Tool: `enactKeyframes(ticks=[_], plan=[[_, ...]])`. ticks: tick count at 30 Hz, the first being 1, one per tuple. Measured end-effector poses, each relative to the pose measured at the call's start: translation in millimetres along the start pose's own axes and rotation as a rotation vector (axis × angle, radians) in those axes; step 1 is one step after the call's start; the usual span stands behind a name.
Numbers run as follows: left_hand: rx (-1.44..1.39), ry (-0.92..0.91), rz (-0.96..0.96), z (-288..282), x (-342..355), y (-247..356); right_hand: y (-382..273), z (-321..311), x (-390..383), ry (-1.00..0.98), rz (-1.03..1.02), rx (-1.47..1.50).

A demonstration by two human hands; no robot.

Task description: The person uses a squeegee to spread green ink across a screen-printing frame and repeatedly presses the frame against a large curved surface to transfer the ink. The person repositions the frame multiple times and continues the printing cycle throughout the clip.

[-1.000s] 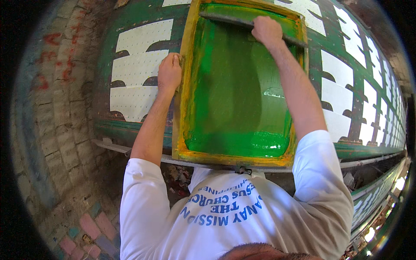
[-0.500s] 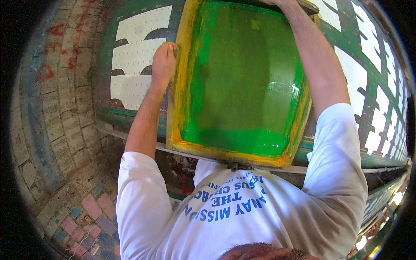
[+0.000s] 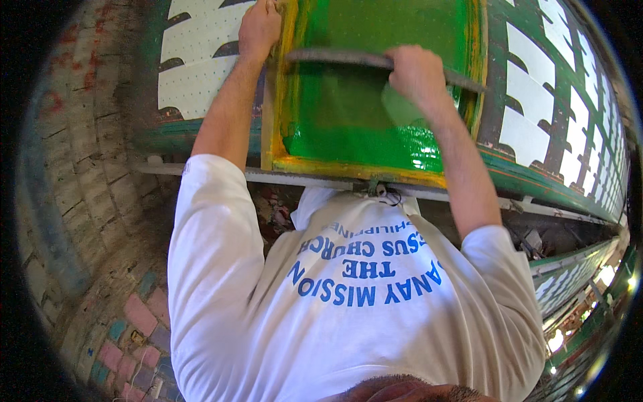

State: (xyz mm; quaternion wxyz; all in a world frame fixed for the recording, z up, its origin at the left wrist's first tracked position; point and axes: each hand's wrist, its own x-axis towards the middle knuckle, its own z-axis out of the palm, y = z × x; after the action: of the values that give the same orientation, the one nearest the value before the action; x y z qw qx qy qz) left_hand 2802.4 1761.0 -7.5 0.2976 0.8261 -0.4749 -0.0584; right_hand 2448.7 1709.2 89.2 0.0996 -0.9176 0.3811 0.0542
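Observation:
A screen-printing frame [image 3: 268, 137] with yellow-stained wooden sides lies before me on the long table. Bright green ink [image 3: 355, 144] is spread wet over its mesh, thickest near the closest side. My left hand [image 3: 260, 30] is closed on the frame's left side, toward the far part. A long dark squeegee [image 3: 338, 57] lies crosswise over the mesh, reaching from one side of the frame to the other. Right of the squeegee's middle, my right hand [image 3: 418, 74] grips it from above. The frame's far end is out of view.
White cut pieces [image 3: 201, 60] with dark gaps lie flat on the green table left of the frame, and more white pieces [image 3: 529, 94] run off to the right. A metal rail [image 3: 301, 179] follows the near table edge. Coloured paving blocks [image 3: 144, 315] cover the floor at lower left.
My right hand has come from the far end toward me, bringing the squeegee into full view over the mesh. My left hand keeps its hold. The whole view has shifted, placing the frame higher.

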Motion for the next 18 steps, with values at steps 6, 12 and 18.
enactKeyframes(ticks=[6, 12, 18], plan=[[0.073, -0.064, 0.094, 10.6, 6.9, -9.7, -71.2, 18.2, -137.2, -0.065, 0.061, 0.110], [0.083, -0.097, -0.046, -8.4, -9.6, 21.8, -84.9, 14.8, -161.1, -0.093, 0.037, 0.115], [0.199, -0.175, -0.158, -16.7, -9.0, 43.9, -74.2, 4.8, -159.4, -0.167, 0.017, 0.139]])
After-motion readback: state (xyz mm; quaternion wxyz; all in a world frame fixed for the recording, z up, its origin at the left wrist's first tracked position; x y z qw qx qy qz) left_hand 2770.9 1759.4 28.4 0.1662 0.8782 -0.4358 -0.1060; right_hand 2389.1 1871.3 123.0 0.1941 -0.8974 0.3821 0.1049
